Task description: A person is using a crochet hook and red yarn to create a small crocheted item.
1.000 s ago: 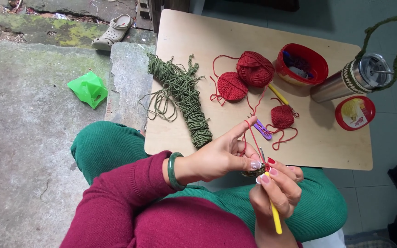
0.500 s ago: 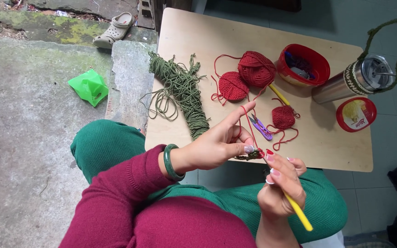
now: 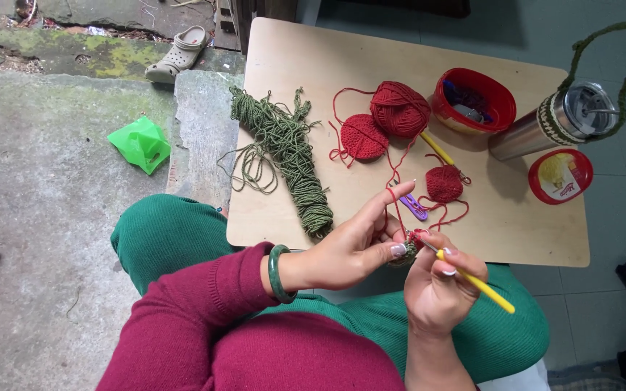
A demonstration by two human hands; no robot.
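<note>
My left hand [image 3: 353, 246] pinches a small green and red crochet piece [image 3: 406, 250], with red yarn running over its raised forefinger. My right hand [image 3: 440, 286] grips a yellow-handled crochet hook [image 3: 476, 282], its metal tip at the piece. The strand leads up to a red yarn ball [image 3: 400, 108] on the wooden table [image 3: 313, 65]. A red crocheted disc [image 3: 364, 136] and a smaller red crocheted piece [image 3: 444, 183] lie near the ball. A green yarn skein [image 3: 284, 156] lies at the table's left.
A red tub [image 3: 472, 105] of supplies, a steel tumbler [image 3: 556, 123] in a green crocheted sling, and a red lid [image 3: 561, 176] stand at the right. A purple tool [image 3: 414, 206] and another yellow hook [image 3: 436, 147] lie mid-table. A green bag [image 3: 139, 143] and a sandal [image 3: 179, 51] lie on the ground.
My right hand has turned the hook: its yellow handle swung from pointing down to pointing out to the lower right. My left hand stays on the piece with the forefinger raised.
</note>
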